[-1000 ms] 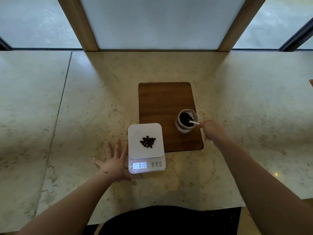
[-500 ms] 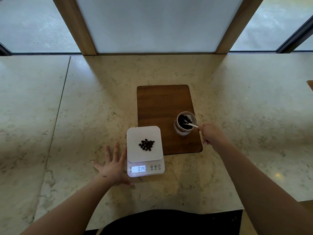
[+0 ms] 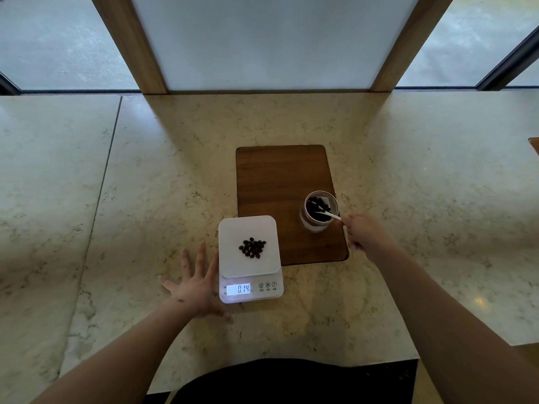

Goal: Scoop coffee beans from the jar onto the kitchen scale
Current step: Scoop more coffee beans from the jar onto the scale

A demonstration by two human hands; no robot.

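A white kitchen scale (image 3: 230, 228) sits on the marble counter with a small heap of coffee beans (image 3: 252, 247) on its platform; its lit display reads 0.14. A glass jar (image 3: 316, 225) of dark beans stands on the near right part of a wooden board (image 3: 277, 182). My right hand (image 3: 364, 233) grips the handle of a white spoon (image 3: 331, 214), whose bowl is inside the jar among the beans. My left hand (image 3: 195, 284) lies flat with fingers spread on the counter, touching the scale's left side.
The marble counter (image 3: 145, 199) runs wide to both sides, with a seam at the left. Wooden window posts and frosted panes stand at the back. A brown object's corner (image 3: 535, 145) shows at the right edge. The counter's near edge is by my body.
The scale's reading rose from 0.13 to 0.14. The spoon stays in the jar, shifted slightly among the beans. My head view tilted a little; my left hand stays put.
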